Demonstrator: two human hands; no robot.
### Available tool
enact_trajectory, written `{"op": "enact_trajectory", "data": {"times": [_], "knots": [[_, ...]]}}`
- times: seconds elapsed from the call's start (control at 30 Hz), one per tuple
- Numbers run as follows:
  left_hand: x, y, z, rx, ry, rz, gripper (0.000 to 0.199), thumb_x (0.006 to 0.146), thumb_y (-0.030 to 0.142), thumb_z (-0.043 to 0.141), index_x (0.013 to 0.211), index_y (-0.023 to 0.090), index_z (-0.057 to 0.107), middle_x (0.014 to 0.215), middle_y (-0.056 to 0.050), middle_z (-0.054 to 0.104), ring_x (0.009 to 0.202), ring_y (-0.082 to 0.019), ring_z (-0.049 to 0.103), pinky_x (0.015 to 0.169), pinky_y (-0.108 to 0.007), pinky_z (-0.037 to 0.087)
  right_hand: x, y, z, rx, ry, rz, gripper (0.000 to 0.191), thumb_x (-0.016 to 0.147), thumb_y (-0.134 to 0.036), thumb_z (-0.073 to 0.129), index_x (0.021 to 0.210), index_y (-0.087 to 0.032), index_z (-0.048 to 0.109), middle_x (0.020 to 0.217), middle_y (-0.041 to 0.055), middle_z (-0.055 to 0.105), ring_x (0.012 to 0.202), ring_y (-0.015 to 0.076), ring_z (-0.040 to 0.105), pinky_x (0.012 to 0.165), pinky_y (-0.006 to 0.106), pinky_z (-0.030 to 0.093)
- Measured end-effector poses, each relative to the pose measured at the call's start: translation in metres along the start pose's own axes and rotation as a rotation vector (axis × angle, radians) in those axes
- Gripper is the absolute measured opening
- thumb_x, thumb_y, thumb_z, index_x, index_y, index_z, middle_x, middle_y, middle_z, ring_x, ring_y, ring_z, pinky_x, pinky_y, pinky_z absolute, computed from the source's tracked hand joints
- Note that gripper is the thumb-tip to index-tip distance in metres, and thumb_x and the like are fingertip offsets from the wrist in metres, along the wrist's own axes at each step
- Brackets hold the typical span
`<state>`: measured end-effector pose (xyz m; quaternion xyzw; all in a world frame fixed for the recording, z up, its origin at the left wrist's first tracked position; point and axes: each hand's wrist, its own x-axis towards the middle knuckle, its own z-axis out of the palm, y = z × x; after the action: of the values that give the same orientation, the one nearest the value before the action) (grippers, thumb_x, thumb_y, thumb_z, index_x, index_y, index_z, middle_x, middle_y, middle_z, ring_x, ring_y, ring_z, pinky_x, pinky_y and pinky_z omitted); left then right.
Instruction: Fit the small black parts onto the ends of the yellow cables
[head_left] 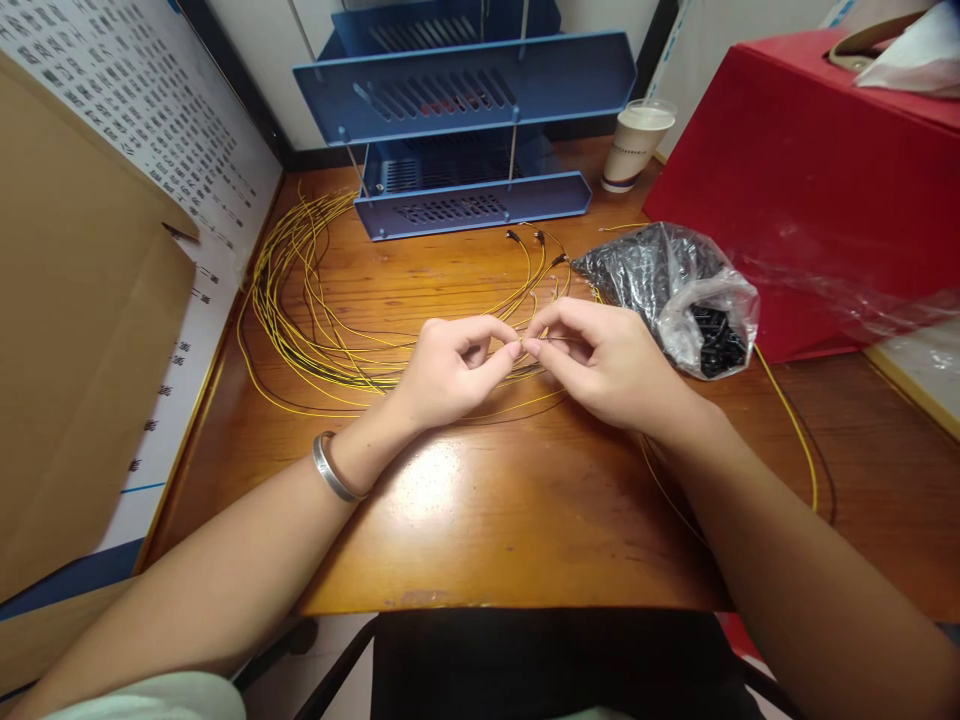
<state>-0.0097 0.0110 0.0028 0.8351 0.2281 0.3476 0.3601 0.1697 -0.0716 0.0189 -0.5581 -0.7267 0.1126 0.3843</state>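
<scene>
While yellow cables (367, 382) loop out beyond the left hand (457, 372), it and the right hand (596, 352) pinch what looks like one of them: probably light, springy, best held near its tip; plastic bag (634, 268) beyond the right.

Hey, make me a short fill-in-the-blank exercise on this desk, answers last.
1. A bracelet circles the person's ____ wrist.
2. Most wires in the coil look ____ in colour.
3. The bag of small black pieces lies nearer the ____ hand.
4. The cup stands between the blue rack and the ____ box.

Missing words: left; yellow; right; red.
</scene>
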Motion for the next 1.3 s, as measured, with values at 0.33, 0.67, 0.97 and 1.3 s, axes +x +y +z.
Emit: {"op": "enact_trajectory", "data": {"times": [0.33,0.67,0.97,1.3], "knots": [[0.005,0.004,-0.002,-0.236,-0.016,-0.139,0.019,0.081,0.027,0.065,0.07,0.011,0.069,0.051,0.005,0.042,0.047,-0.005,0.028,0.044,-0.021,0.019,-0.001,0.007,-0.001,-0.082,0.078,-0.243,0.007,0.09,-0.015,0.066,0.094,-0.019,0.07,0.079,-0.0001,0.063,0.062,0.0107,0.049,0.059,0.027,0.037],[0.004,0.003,-0.003,-0.299,-0.044,-0.126,0.019,0.082,0.026,0.065,0.071,0.012,0.068,0.053,0.005,0.046,0.048,-0.005,0.029,0.045,-0.022,0.022,-0.001,0.008,-0.001,-0.114,0.101,-0.285,0.007,0.091,-0.014,0.066,0.093,-0.019,0.071,0.082,0.0018,0.064,0.065,0.0111,0.053,0.058,0.027,0.038],[0.0,0.001,-0.002,-0.104,-0.007,-0.063,0.021,0.087,0.029,0.064,0.076,0.012,0.07,0.047,0.007,0.037,0.044,-0.006,0.027,0.045,-0.022,0.022,-0.001,0.01,-0.001,-0.083,0.056,-0.219,0.005,0.094,-0.02,0.064,0.092,-0.019,0.069,0.082,0.0013,0.064,0.068,0.0123,0.055,0.062,0.028,0.038],[-0.001,-0.004,0.0,0.093,0.013,0.097,0.019,0.088,0.026,0.064,0.076,0.014,0.071,0.046,0.008,0.035,0.044,-0.005,0.028,0.048,-0.021,0.028,-0.001,0.004,-0.001,-0.065,-0.053,-0.019,0.008,0.093,-0.02,0.06,0.087,-0.019,0.064,0.082,0.0018,0.062,0.071,0.0149,0.054,0.067,0.03,0.038]]}}
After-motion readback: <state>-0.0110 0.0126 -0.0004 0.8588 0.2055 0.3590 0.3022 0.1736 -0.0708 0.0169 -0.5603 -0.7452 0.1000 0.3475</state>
